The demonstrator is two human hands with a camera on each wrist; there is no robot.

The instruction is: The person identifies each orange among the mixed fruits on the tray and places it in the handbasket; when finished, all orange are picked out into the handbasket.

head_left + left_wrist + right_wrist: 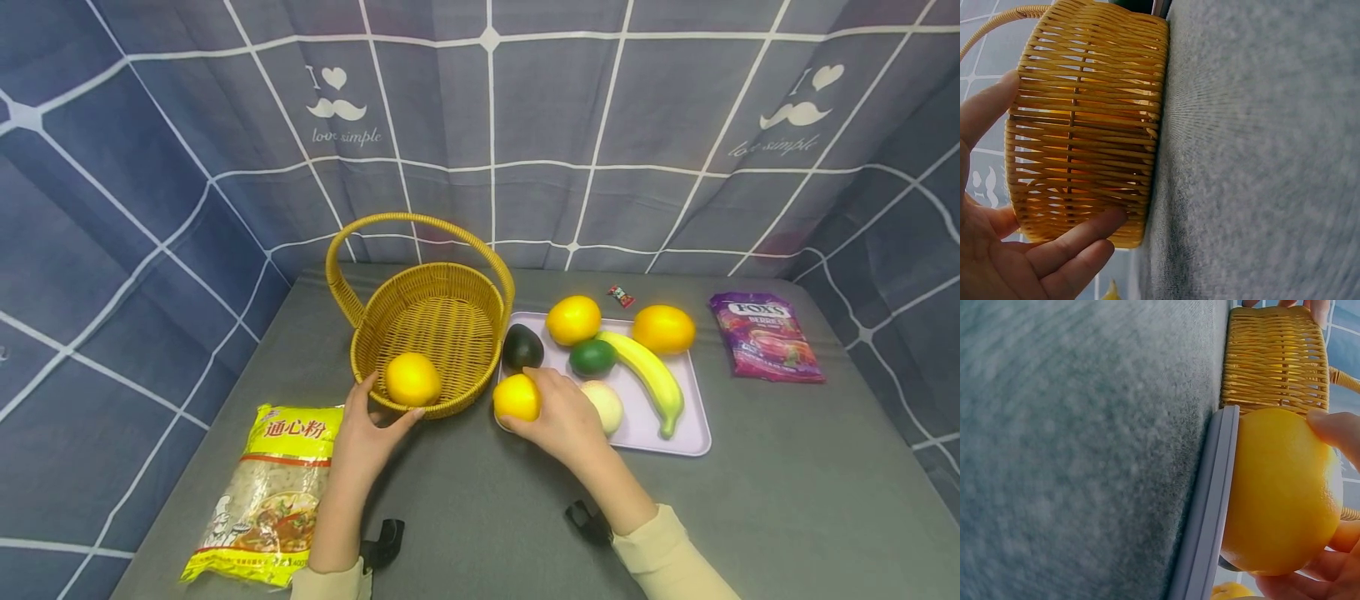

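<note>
- Cream cloth sleeves (pixel 678 554) lie nearest the head camera, with 2 bare hands reaching out of them over a dark grey cloth surface (pixel 465 508).
- From the left wrist alone, the outer wall of the round golden-brown woven basket (pixel 446 329) shows up close: the left hand (pixel 369 435) rests its thumb on the rim, with 2 nearly straight fingers along the weave.
- Only the right wrist view gives the side of the glossy yellow-orange round fruit (pixel 517 397), beside the tray's raised lip; whether it touches the tray floor, I cannot tell.
- Only the head view takes in the yellow-and-clear plastic bag with red characters (pixel 262 500) at left, the purple FOX'S packet (pixel 767 337) at right and the small red wrapped sweet (pixel 621 296) beyond the tray.
- Inside the basket, against the near wall, sits 1 yellow-orange ball-shaped fruit (pixel 413 380); the tall arched handle stands upright.
- On the pale lilac rectangular tray (pixel 695 427) are a blackish oval fruit (pixel 522 348), a green oval fruit (pixel 592 358), a yellow curved banana (pixel 648 373), a cream round fruit (pixel 606 406) partly behind the right hand (pixel 566 410), and, at the far edge, 2 orange-yellow oval fruits (pixel 573 320).
- Gripped between the right thumb and fingers, the glossy fruit is at the tray's near left corner, smooth-skinned and bright with highlights.
</note>
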